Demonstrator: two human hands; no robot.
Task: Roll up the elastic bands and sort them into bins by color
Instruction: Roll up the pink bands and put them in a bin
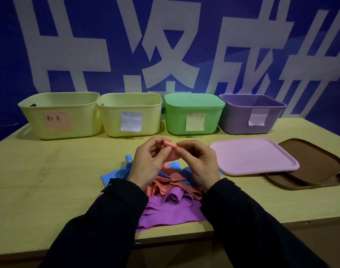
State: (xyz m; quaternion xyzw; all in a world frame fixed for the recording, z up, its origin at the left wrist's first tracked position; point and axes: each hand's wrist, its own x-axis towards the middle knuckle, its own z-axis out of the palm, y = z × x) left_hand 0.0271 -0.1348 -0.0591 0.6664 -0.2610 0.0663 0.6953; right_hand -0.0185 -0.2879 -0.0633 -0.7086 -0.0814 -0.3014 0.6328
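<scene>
Along the far edge of the tabletop [49,171] stand four bins in a row. At the far left corner is the yellow bin with a pink note [59,115], open-topped. Just beside it is a second yellow bin [129,113] with a white note, also open. Next comes the green bin [192,115], its lid on. The purple bin [250,115] stands last, open.

At mid-table the left hand [147,161] and right hand [198,161] are raised together, each pinching one end of a pink band [170,147] between thumb and fingers. The roll's long axis runs left to right between the two hands; a loose tail hangs toward the heap below.

Beneath the hands, near the front edge, lies the heap: blue bands [117,174] at its far left, salmon bands [165,187] in the middle, purple bands [165,211] nearest the person.

Toward the right edge lie a pink lid [252,155] and, partly under it, brown lids [310,167].

Judgement: rolling is unfinished. The pink-noted bin lies far left of the hands, so the left hand is the nearer for delivery.
</scene>
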